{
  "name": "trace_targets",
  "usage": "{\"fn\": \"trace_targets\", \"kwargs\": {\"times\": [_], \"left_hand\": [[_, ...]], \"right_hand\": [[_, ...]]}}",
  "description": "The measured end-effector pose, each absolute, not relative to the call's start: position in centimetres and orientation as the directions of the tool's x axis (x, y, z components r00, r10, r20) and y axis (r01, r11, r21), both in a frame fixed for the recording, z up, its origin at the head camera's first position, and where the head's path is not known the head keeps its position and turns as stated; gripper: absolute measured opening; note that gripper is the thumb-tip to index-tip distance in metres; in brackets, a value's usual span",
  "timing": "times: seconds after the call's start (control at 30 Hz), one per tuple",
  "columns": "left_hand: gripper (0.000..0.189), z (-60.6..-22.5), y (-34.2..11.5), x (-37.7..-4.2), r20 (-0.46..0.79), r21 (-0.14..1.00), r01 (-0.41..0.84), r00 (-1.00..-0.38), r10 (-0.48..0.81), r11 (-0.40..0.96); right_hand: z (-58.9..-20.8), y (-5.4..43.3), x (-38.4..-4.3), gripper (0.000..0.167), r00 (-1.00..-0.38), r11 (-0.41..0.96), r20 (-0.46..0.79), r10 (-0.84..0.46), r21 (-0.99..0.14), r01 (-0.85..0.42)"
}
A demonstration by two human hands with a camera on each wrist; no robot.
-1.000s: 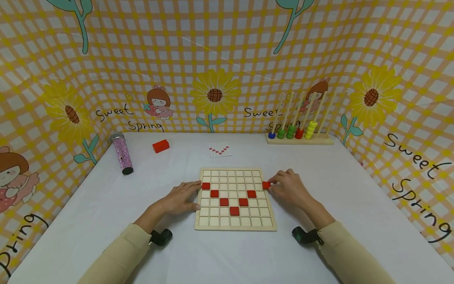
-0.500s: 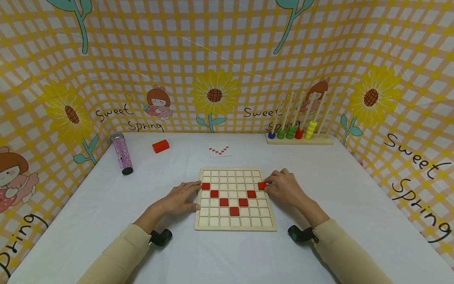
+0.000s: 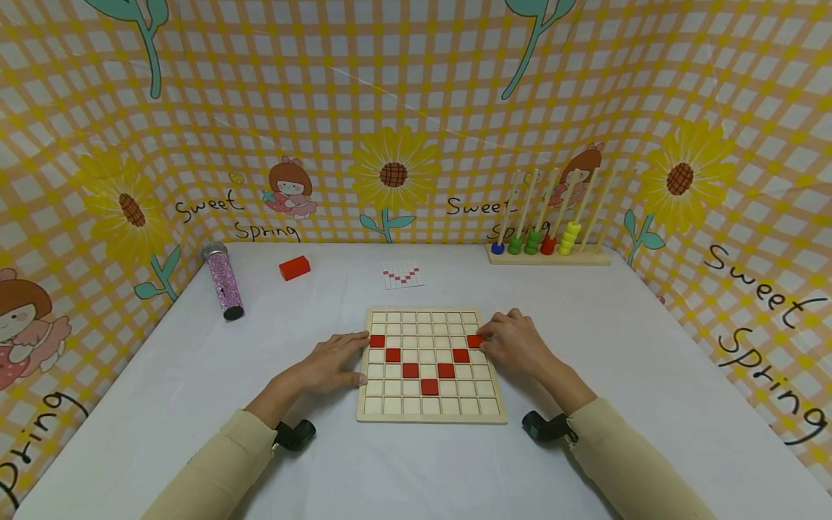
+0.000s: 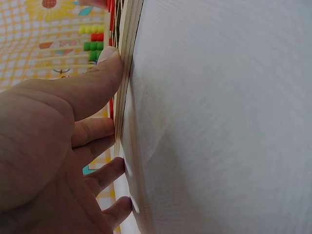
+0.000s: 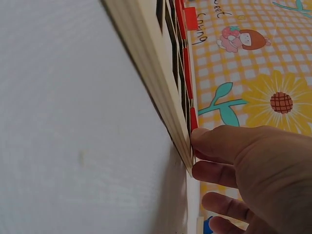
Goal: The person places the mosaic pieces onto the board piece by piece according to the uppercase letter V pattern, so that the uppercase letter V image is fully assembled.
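A square wooden grid board (image 3: pixel 432 418) lies flat in the middle of the table, red square tiles in several of its cells making a V. My right hand (image 3: pixel 518 345) pinches a red tile (image 3: pixel 475 341) at the rightmost column, third row from the top. In the right wrist view the thumb (image 5: pixel 207 141) is against that tile at the board's edge; whether it sits fully down is unclear. My left hand (image 3: pixel 330 365) rests at the board's left edge with fingers extended, its fingertips near the leftmost red tile (image 3: pixel 377 341). The left wrist view shows its thumb (image 4: pixel 100 83) touching the rim.
Behind the board lies a pattern card (image 3: pixel 403 275) with a similar red V. A red block (image 3: pixel 295 268) and a glittery pink microphone (image 3: pixel 224 282) lie at the back left. At the back right stands a bead abacus (image 3: pixel 549 258) with upright rods. A patterned cloth surrounds the table.
My right hand has moved left with the red tile, from over the board's right rim to the rightmost cell of the third row. My left hand has stayed in place.
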State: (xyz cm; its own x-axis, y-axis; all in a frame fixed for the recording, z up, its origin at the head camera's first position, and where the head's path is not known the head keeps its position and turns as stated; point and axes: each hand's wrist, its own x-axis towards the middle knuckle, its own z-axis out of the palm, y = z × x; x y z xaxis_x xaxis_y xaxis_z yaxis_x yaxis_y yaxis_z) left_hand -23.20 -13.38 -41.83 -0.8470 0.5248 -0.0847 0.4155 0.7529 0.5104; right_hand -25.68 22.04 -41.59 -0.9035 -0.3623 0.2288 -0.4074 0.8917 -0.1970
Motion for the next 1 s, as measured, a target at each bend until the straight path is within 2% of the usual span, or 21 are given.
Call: {"fn": "trace_targets", "kwargs": {"times": [0.53,1.0], "left_hand": [[0.075,-41.8,-13.4,-23.2,-0.098,0.505,0.406,-0.849,0.518,0.761],[0.076,-41.4,-13.2,-23.1,-0.110,0.475,0.400,-0.857,0.504,0.784]], "right_hand": [[-41.7,21.9,-25.7,0.023,-0.909,0.899,0.220,-0.355,-0.187,-0.396],[-40.7,22.3,-24.8,0.028,-0.906,0.897,0.274,-0.323,-0.217,-0.385]]}}
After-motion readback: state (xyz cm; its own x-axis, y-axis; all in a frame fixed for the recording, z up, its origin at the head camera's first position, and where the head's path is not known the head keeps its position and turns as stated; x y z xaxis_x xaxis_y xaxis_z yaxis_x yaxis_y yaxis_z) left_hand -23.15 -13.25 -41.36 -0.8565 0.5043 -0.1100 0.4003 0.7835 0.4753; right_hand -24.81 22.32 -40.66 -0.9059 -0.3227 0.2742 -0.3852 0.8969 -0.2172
